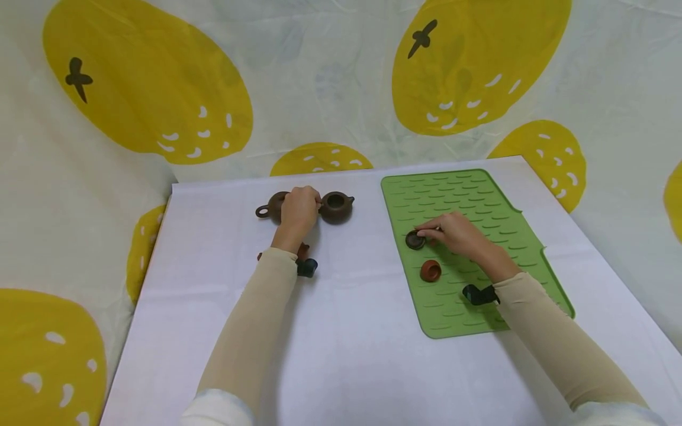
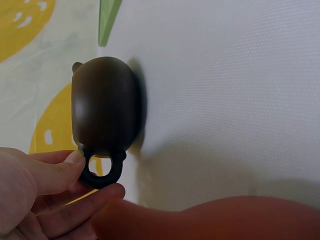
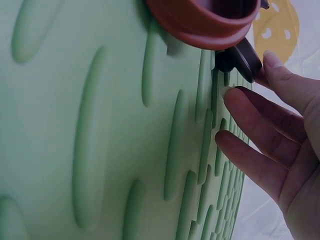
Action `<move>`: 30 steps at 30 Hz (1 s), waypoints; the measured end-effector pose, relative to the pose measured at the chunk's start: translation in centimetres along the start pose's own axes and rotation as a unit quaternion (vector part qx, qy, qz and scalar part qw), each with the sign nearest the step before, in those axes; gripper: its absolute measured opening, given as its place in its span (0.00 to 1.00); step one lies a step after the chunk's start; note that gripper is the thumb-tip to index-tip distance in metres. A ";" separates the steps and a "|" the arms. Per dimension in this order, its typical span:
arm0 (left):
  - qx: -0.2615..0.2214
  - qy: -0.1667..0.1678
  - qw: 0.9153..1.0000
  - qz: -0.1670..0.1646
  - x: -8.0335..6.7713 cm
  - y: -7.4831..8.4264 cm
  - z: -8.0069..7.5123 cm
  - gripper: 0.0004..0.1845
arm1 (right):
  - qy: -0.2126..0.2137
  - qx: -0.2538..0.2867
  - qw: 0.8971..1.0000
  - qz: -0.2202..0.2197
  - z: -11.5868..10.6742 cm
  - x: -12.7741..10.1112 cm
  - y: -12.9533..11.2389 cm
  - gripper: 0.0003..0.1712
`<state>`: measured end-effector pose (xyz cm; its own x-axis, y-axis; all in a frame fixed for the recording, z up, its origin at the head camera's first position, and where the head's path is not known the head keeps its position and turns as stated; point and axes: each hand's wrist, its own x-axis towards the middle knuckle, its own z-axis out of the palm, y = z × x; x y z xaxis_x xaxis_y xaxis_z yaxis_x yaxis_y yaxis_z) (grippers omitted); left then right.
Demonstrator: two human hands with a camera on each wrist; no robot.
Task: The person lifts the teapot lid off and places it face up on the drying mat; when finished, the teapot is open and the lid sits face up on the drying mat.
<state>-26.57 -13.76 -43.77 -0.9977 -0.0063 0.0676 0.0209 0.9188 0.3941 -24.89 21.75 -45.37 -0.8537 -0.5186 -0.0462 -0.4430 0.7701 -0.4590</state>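
Observation:
My left hand (image 1: pixel 299 213) pinches the ring handle (image 2: pixel 102 175) of a lidless dark brown teapot (image 1: pixel 337 208) between thumb and fingers. Its round opening faces up and its short spout points right. A second brown teapot (image 1: pixel 274 207) stands to the left, partly hidden by the hand. Over the green mat (image 1: pixel 458 195), my right hand (image 1: pixel 453 232) pinches the edge of a dark brown round lid (image 1: pixel 415 240) with thumb and index finger, the other fingers spread. Nearer me on the mat sits a small reddish hollow round piece (image 1: pixel 430 271).
A reddish clay piece (image 1: pixel 303 252) shows under my left wrist, mostly hidden by the sleeve. Small dark devices (image 1: pixel 307 268) sit at both wrists. The white tablecloth (image 1: pixel 362 355) covers the table, and a lemon-print curtain (image 1: pixel 319 89) hangs behind it.

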 end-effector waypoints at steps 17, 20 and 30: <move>0.004 -0.005 1.000 0.003 0.1 -0.1 -0.3 0.10 | 0.022 -0.041 0.999 -0.027 -0.5 0.0 0.3 0.13; 0.007 -0.002 1.000 0.006 0.0 -0.2 -0.2 0.10 | 0.026 -0.050 0.998 -0.030 -0.7 0.0 0.1 0.14; 0.019 0.008 1.000 -0.014 -0.7 -0.1 -0.9 0.14 | 0.004 -0.066 0.998 -0.023 -2.0 0.9 -1.8 0.25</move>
<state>-25.80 -14.17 -43.02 -0.9967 -0.0380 0.0721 -0.0095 0.9326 0.3608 -25.40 20.70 -42.80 -0.8333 -0.5525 -0.0196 -0.5140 0.7873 -0.3405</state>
